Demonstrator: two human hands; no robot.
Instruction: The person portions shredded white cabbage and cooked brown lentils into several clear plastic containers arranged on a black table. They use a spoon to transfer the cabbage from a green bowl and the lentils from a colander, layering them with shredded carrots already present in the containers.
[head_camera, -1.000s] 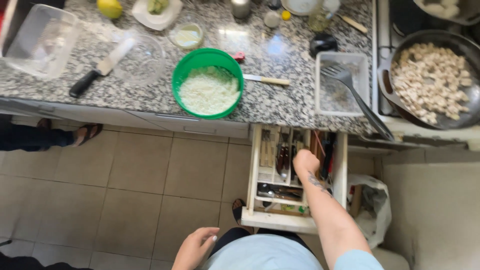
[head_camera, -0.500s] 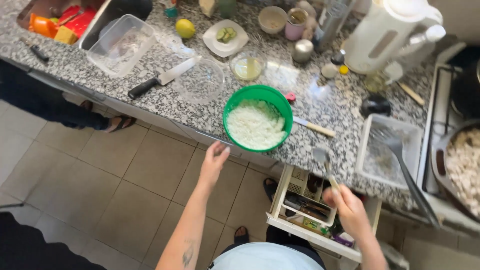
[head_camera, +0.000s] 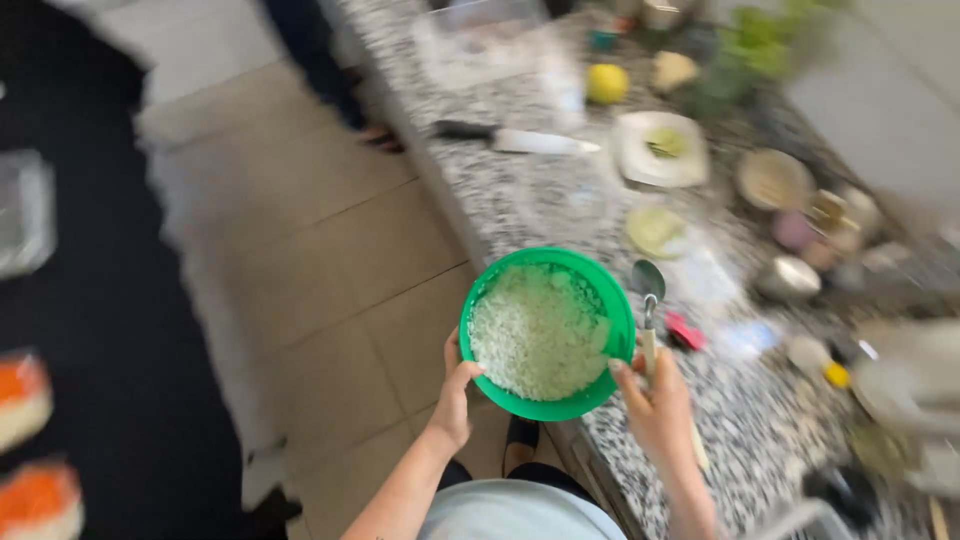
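both hands on the green bowl (head_camera: 547, 333), which is full of white crumbly stuff, looks like grated or riced food (head_camera: 538, 330). left hand (head_camera: 457, 392) grips the near-left rim, thumb over the edge, fingers under. right hand (head_camera: 657, 403) is on the near-right rim, thumb tip touching the edge, and it's also closed around a spoon (head_camera: 648, 305) w/ a pale handle; metal spoon head sticks up just past the bowl's right rim. bowl sits between the hands at the edge of the speckled granite counter (head_camera: 520, 200), part overhanging the tiled floor (head_camera: 330, 260); can't tell if it's resting or lifted. beyond the right hand: small red item (head_camera: 686, 331), a few blurry small bowls and jars. further out past the bowl: knife w/ black handle (head_camera: 515, 139), white square plate (head_camera: 659, 148) w/ green bits, a yellow lemon (head_camera: 607, 83), clear plastic tub (head_camera: 485, 35). frame is motion-blurred, far items hard to id.
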